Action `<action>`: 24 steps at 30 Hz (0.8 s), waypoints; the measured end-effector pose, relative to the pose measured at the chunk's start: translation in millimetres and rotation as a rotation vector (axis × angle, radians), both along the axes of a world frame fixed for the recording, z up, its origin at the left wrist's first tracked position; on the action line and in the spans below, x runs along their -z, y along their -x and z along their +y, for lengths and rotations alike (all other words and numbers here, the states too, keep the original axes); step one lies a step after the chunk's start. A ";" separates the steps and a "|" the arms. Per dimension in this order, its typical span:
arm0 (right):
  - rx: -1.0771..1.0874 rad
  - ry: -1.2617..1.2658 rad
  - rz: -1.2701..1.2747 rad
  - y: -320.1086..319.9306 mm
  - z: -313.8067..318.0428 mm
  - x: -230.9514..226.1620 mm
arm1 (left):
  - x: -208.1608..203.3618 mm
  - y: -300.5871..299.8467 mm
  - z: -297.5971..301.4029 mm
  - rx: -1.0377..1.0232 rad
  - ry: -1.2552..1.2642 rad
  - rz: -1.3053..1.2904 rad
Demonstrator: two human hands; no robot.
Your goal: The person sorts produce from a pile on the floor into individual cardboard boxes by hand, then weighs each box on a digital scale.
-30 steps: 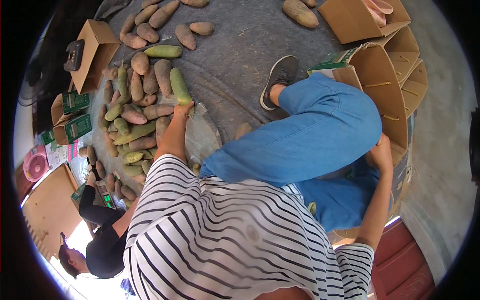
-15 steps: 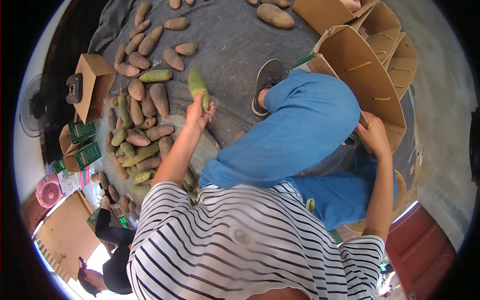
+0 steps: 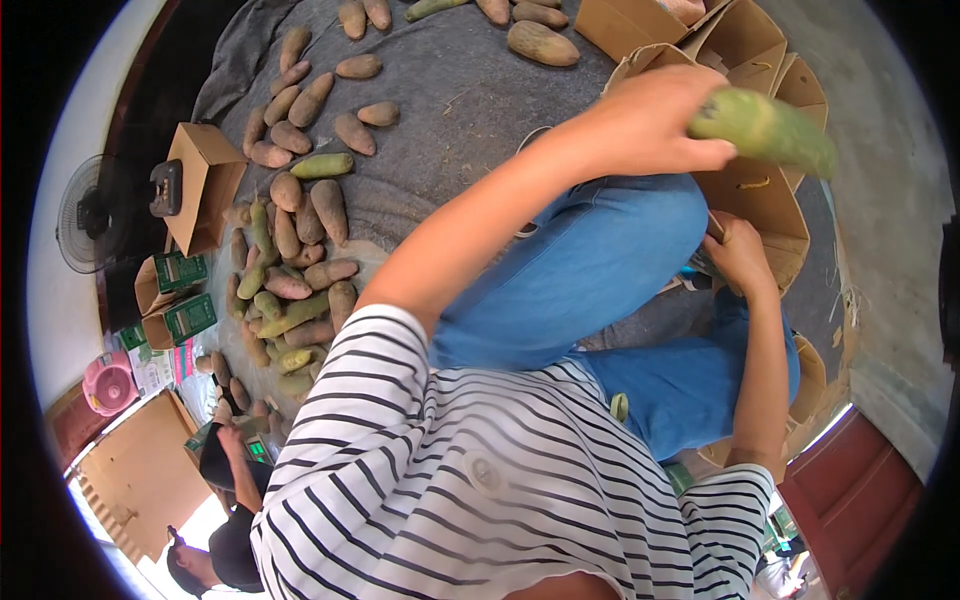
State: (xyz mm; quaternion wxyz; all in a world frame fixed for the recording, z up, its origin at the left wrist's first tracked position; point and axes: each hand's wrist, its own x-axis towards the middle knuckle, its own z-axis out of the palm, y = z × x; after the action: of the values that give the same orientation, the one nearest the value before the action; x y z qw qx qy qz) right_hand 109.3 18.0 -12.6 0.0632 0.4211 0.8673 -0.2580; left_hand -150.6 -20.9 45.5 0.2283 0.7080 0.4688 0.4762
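My left hand is closed around the thick end of a long green radish. It reaches across my bent knee, holding the radish over an open cardboard carton on the right. Beside that knee, my right hand is wrapped around a short brown handle. What the handle belongs to is hidden behind my leg and the carton. On the left lies a heap of long roots, with soil-brown ones and green ones mixed together.
More cartons with yellow rope handles stand at the far right. Brown roots are scattered over the dark ground cloth. On the left are a carton, a fan and another person in black near a scale.
My left hand has swung from beside the heap far to the right, carrying the green radish over the carton. My right hand stays by the knee. The other person's arm has shifted.
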 end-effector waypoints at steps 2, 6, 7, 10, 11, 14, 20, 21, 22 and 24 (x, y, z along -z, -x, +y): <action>-0.013 -0.005 -0.019 7.3 -2.5 -7.8 | 5.8 -18.4 26.7 0.104 0.116 0.127; -0.008 -0.020 -0.058 5.9 -1.7 -5.9 | 33.5 -45.5 66.0 0.263 0.282 0.358; -0.013 -0.018 -0.056 7.5 -2.0 -5.5 | 54.1 -49.9 74.8 0.343 0.339 0.389; 0.004 0.030 -0.046 6.7 -3.6 -5.6 | 61.8 -45.1 71.2 0.362 0.347 0.396; -0.010 0.002 -0.027 6.2 -3.4 -5.7 | 60.9 -39.0 65.1 0.292 0.298 0.374; -0.020 -0.014 -0.012 5.4 -3.8 -5.0 | 50.0 -15.6 33.1 -0.005 0.015 0.139; -0.077 -0.021 -0.057 8.6 0.0 -3.4 | 94.2 69.4 -107.5 -0.498 0.113 0.052; -0.055 -0.018 -0.045 7.8 -0.1 -3.3 | 115.2 80.1 -138.1 -0.519 0.261 0.063; -0.064 -0.026 -0.051 9.4 0.5 -4.3 | 139.7 89.5 -172.4 -0.546 0.410 0.070; -0.053 -0.008 -0.042 2.3 4.0 0.0 | 190.9 105.8 -241.6 -0.558 0.706 0.110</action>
State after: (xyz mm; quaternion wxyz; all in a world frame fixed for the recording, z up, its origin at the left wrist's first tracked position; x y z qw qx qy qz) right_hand 107.0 21.9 -12.6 0.0867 0.4036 0.8775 -0.2440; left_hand -256.4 -262.5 -145.4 0.2933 0.4578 0.7868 0.2921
